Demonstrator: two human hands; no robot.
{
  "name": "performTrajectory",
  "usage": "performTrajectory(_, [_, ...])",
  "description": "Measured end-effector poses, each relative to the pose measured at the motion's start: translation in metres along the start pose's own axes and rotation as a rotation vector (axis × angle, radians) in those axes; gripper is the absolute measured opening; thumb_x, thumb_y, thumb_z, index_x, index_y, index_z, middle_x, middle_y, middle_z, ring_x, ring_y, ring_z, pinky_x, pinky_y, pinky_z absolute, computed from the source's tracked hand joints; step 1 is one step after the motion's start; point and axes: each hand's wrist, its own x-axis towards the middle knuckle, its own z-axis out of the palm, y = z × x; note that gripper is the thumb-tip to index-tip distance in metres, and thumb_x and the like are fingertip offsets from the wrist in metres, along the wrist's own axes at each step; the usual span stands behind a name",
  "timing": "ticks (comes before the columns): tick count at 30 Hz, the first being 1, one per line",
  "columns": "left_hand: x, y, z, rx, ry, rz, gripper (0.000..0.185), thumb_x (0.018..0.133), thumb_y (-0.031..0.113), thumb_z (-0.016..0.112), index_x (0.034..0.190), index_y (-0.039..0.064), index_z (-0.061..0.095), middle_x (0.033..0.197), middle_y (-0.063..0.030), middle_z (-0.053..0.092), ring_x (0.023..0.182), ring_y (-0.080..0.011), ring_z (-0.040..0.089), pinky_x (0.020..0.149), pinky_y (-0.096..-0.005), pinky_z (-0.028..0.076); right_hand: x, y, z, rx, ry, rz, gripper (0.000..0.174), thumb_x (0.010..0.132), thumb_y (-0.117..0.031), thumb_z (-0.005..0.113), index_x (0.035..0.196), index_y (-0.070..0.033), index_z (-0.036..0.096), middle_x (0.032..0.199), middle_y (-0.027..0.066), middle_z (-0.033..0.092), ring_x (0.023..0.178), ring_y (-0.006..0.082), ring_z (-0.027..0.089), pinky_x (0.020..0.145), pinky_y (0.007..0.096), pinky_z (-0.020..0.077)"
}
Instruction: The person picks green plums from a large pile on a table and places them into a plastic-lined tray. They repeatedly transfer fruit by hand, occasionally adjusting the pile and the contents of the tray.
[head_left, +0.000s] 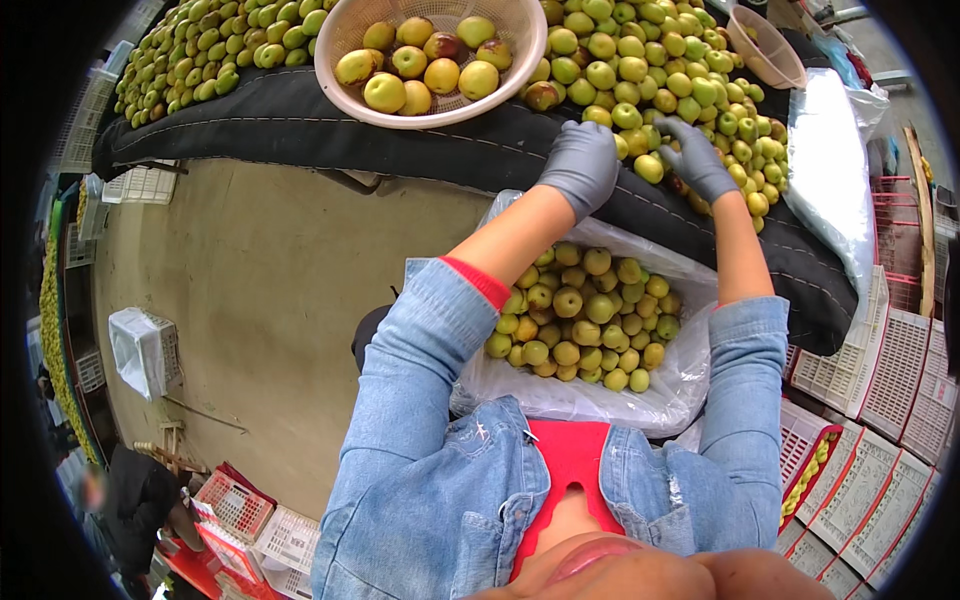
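Small green-yellow fruits (630, 69), which look like jujubes, are heaped on the black cloth-covered table (480, 142) before me. My left hand (583, 166), in a grey glove, is curled at the near edge of the heap, a yellowish fruit (621, 147) just beside its fingers. Whether anything is inside that hand is hidden. To its right, my right hand (697, 157), gloved alike, reaches over the fruits with thumb and fingers apart. Below my forearms, a container lined with clear plastic (690, 360) holds many more fruits (589, 322).
A pale plastic basket (330, 75) with yellow and brown-blotched fruits sits on the table, left of my hands. A smaller basket (765, 52) stands far right. Stacked crates (840, 367) line the right side. A lined crate (146, 352) is on the floor; a person (135, 502) is lower left.
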Motion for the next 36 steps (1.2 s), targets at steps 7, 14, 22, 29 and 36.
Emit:
performTrajectory(7, [-0.004, -0.004, -0.086, 0.032, 0.399, -0.002, 0.018, 0.083, 0.011, 0.062, 0.100, 0.005, 0.065, 0.094, -0.0160, 0.065, 0.090, -0.0340, 0.064, 0.079, -0.0428, 0.053, -0.006, -0.028, 0.001, -0.079, -0.056, -0.120, 0.044, 0.082, -0.020, 0.063, 0.126, -0.018, 0.061, 0.124, 0.0112, 0.059, 0.109, 0.0311, 0.060, 0.093, 0.0411, 0.0483])
performTrajectory(14, [0.050, -0.168, -0.175, 0.590, 0.017, -0.413, 0.039, 0.083, 0.021, 0.063, 0.122, 0.012, 0.063, 0.112, -0.0218, 0.067, 0.105, -0.0353, 0.065, 0.094, -0.0421, 0.051, -0.004, -0.058, 0.035, -0.182, 0.186, -0.054, 0.049, 0.072, -0.018, 0.071, 0.121, -0.017, 0.063, 0.115, 0.0167, 0.059, 0.103, 0.0358, 0.059, 0.090, 0.0436, 0.0485])
performTrajectory(22, [0.059, -0.180, -0.180, 0.457, -0.097, -0.362, 0.054, 0.073, 0.027, 0.076, 0.124, 0.024, 0.061, 0.118, -0.0150, 0.067, 0.111, -0.0343, 0.063, 0.096, -0.0428, 0.049, -0.061, -0.073, 0.023, 0.278, 0.419, -0.158, 0.043, 0.078, -0.011, 0.069, 0.120, -0.005, 0.061, 0.115, 0.0177, 0.061, 0.108, 0.0351, 0.058, 0.096, 0.0394, 0.0465])
performTrajectory(29, [-0.024, 0.007, -0.108, -0.183, 0.115, 0.340, 0.045, 0.073, 0.008, 0.073, 0.116, 0.006, 0.061, 0.105, -0.0158, 0.065, 0.094, -0.0317, 0.065, 0.085, -0.0364, 0.053, -0.133, -0.137, -0.011, 1.543, 0.002, 0.038, 0.060, 0.099, -0.026, 0.057, 0.148, -0.004, 0.031, 0.139, 0.0137, 0.045, 0.113, 0.0175, 0.057, 0.097, 0.0288, 0.0466])
performTrajectory(36, [-0.083, 0.107, -0.026, -0.462, -0.211, 0.302, 0.063, 0.079, 0.011, 0.073, 0.135, 0.005, 0.047, 0.127, -0.0194, 0.056, 0.117, -0.0377, 0.054, 0.098, -0.0421, 0.047, -0.250, -0.064, -0.040, 1.103, 0.259, 0.387, 0.041, 0.097, -0.022, 0.058, 0.134, -0.007, 0.049, 0.104, 0.0012, 0.059, 0.085, 0.0074, 0.057, 0.077, 0.0228, 0.0481])
